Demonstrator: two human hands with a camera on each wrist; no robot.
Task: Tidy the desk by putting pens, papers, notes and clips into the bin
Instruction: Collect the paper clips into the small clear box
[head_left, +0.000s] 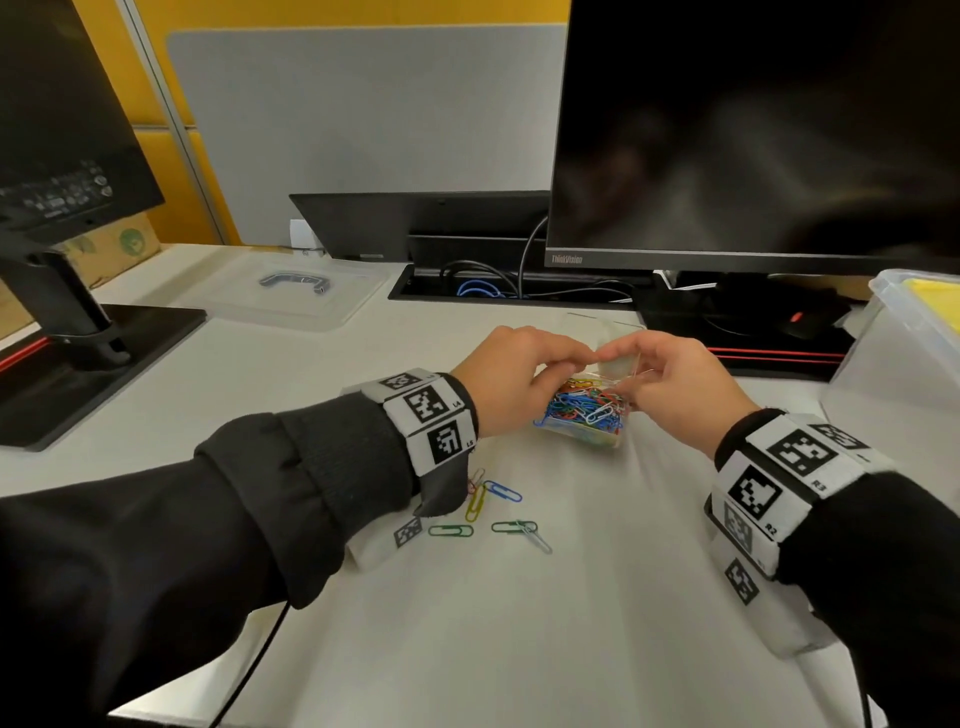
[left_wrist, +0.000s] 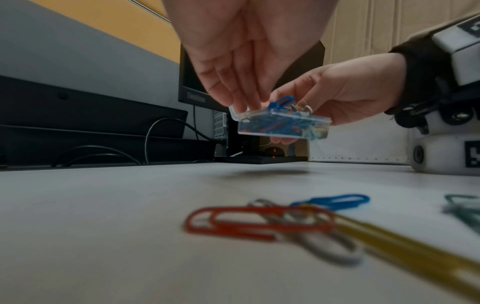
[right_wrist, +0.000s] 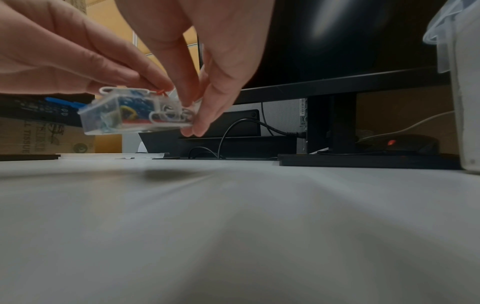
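While both hands (head_left: 587, 384) pinch the little clip box (head_left: 584, 415) up off the desk (head_left: 519, 623), the loose clips (head_left: 488, 509) lie nearest the left hand (head_left: 511, 382), by its wrist.

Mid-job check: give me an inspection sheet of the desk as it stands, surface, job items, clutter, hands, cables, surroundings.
Surface: pale desk, bare toward the near edge.
Job's things: clear clip box full of coloured clips, held above the desk; loose paper clips lying near the left wrist; bin at far right.
Clutter: clear lid lying flat at rear left.
Hands: left hand fingers on the box's top edge; right hand grips the box.
Cables: cables in the rear slot.
Surroundings: monitor, grey partition.
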